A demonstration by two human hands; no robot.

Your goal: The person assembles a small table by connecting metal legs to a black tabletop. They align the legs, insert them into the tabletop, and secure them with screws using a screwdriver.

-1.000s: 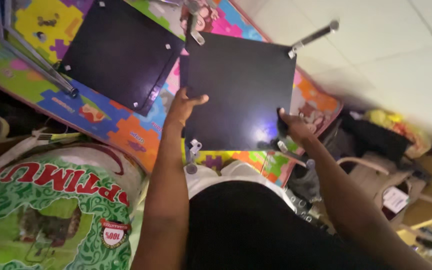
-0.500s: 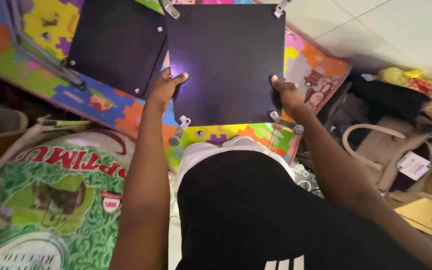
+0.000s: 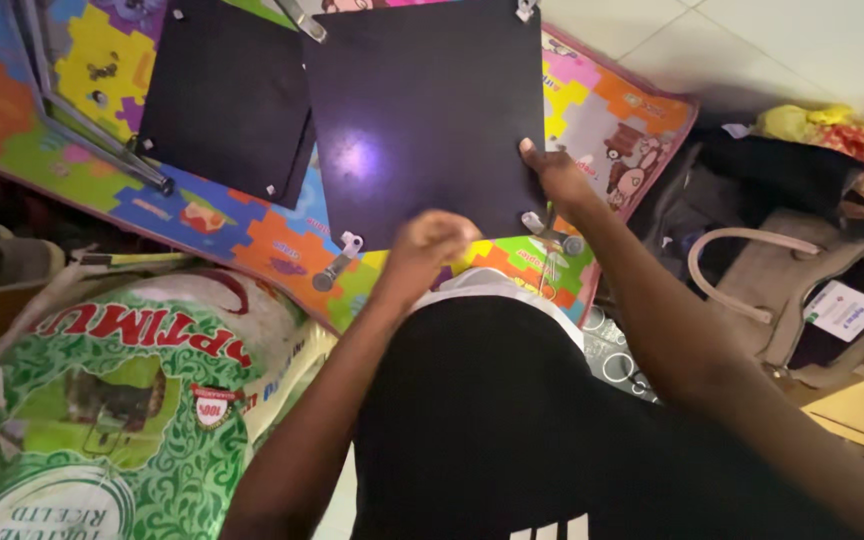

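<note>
A square black panel [image 3: 422, 110] with metal fittings at its corners lies on a colourful puzzle mat [image 3: 252, 235]. My right hand [image 3: 552, 180] grips the panel's right edge near its lower corner, close to a metal screw fitting [image 3: 550, 232]. My left hand [image 3: 430, 245] is curled in a loose fist at the panel's near edge; whether it holds anything cannot be seen. A metal leg fitting [image 3: 335, 262] sticks out at the lower left corner. A second black panel [image 3: 222, 100] lies to the left, partly under the first.
A large green and white printed sack [image 3: 122, 400] stands at the lower left. Metal rods [image 3: 92, 140] lie on the mat at left. A beige handbag [image 3: 802, 290] and dark clothes sit at right, with yellow fabric [image 3: 832, 125] behind. White tiled floor lies beyond.
The panel has shifted up and left in view. My left hand left the panel's left edge and came back to its near edge, curled. My right hand stays on the right edge.
</note>
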